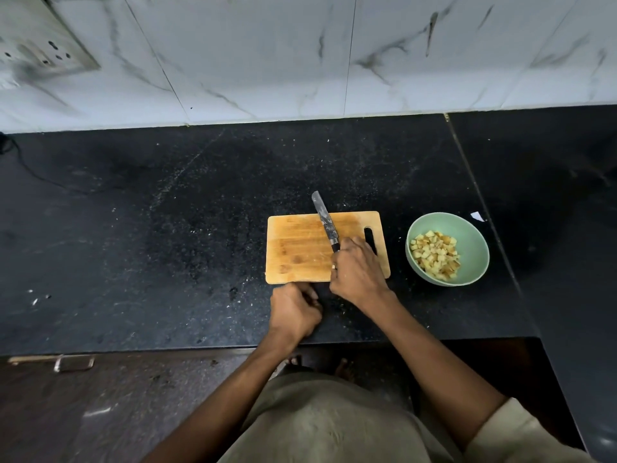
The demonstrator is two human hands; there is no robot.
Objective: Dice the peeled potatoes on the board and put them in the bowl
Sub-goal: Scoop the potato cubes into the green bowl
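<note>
A wooden cutting board [300,245] lies flat on the black speckled bench [167,228], its handle slot at the right end. The right hand [359,270] rests over the near right part of the board, its fingers curled round the dark handle of a knife [325,222]. The blade lies low across the board and angles away to the far left, its tip reaching just past the far edge. The wood that shows carries no potato pieces.

The left hand [293,310] sits on the bench just near of the board's near edge, close beside the right hand. Its fingers are curled inward; whether they hold anything cannot be told from this angle.

To the right of the board, apart from it, stands a pale green bowl [474,238] holding a heap of diced potato [435,253], yellow cubes with some browned faces.

A small white scrap [477,216] lies on the bench just beyond the bowl's far right side. A white marbled wall [300,55] rises behind the bench, with a switch plate [43,48] at the far left.
</note>
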